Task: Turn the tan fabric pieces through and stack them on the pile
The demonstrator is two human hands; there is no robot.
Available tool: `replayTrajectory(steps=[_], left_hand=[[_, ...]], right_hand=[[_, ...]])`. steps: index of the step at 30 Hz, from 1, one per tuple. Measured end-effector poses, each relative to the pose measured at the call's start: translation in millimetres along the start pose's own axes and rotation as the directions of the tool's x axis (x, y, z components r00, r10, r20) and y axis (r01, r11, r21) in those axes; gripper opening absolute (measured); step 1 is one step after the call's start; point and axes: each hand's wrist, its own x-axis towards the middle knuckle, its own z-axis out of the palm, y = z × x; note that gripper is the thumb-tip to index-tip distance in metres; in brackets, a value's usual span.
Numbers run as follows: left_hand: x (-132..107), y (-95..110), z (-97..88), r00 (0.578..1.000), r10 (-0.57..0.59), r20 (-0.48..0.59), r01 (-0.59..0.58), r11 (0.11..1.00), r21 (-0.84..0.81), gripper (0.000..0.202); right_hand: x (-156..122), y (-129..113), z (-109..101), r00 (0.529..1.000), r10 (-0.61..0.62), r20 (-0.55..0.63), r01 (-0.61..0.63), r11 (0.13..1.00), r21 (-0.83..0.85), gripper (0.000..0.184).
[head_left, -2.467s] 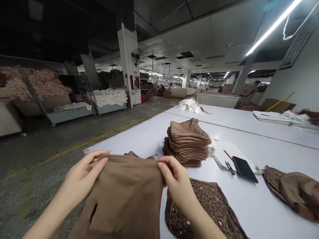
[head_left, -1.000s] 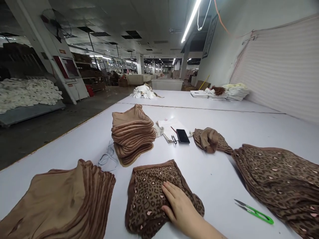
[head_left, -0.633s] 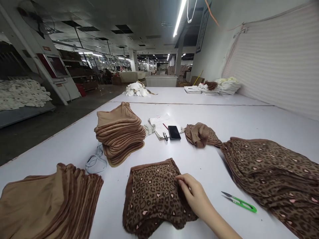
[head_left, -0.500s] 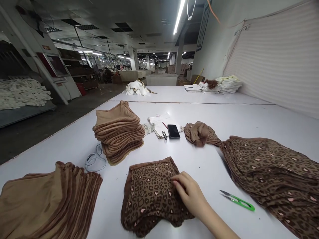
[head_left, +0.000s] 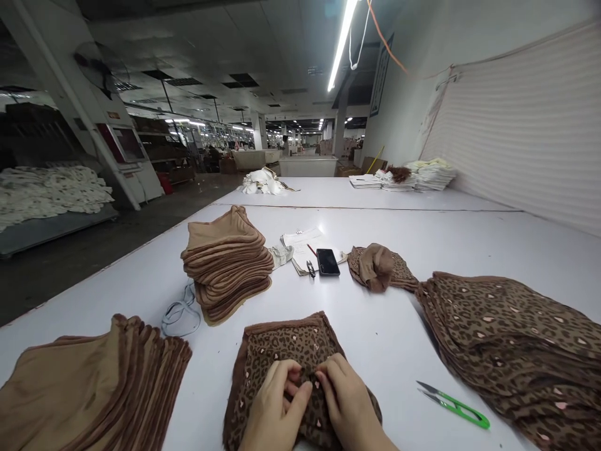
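A leopard-print fabric piece with plush brown edges lies flat on the table in front of me. My left hand rests on its lower middle, fingers curled in and thumb bent towards them, at the cloth. Close beside it, my right hand pinches at the same piece with thumb and forefinger. The fingertips of both hands nearly meet, and they hide the exact spot they grip. Green-handled thread snips lie to the right of my right hand, apart from it.
Folded tan pieces form a stack and a fanned pile on the left. A leopard-print pile lies right, near a crumpled brown cloth. Papers, a phone and a pale blue strap are also on the table.
My left hand has come into view and onto the leopard-print piece. My right hand has shifted slightly lower, its fingers now bent towards the left hand. The view has tilted up a little.
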Motion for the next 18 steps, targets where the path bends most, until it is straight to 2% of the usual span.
replayTrajectory(steps=[2, 4, 7, 12, 15, 18], left_hand=[[16.7, -13.8, 10.2, 1.000, -0.002, -0.015, 0.002, 0.999, 0.037, 0.017], [22.0, -24.2, 13.6, 1.000, 0.002, 0.007, -0.003, 1.000, 0.027, 0.008], [18.3, -33.5, 13.1, 1.000, 0.011, 0.029, -0.010, 1.000, -0.025, 0.007], [9.8, -39.9, 11.8, 0.999, 0.030, 0.038, -0.026, 0.994, -0.105, 0.025], [7.4, -40.7, 13.1, 0.997, 0.068, -0.026, -0.071, 0.990, -0.123, 0.023], [5.3, -43.6, 13.7, 0.984, 0.111, -0.141, -0.128, 0.986, -0.111, 0.019]], right_hand=[[-2.3, -2.9, 1.7, 0.998, -0.050, -0.027, 0.052, 0.996, 0.068, 0.025], [-5.4, -3.8, 7.3, 0.994, -0.078, -0.071, 0.084, 0.993, 0.083, 0.022], [-9.1, -3.8, 18.1, 0.984, -0.128, -0.126, 0.130, 0.992, 0.001, 0.020], [-8.5, -11.1, 24.7, 0.940, -0.249, -0.231, 0.230, 0.967, -0.105, 0.029], [-4.3, -19.4, 21.2, 0.901, -0.340, -0.268, 0.290, 0.934, -0.210, 0.032], [0.5, -28.3, 19.1, 0.825, -0.490, -0.282, 0.368, 0.844, -0.389, 0.030]])
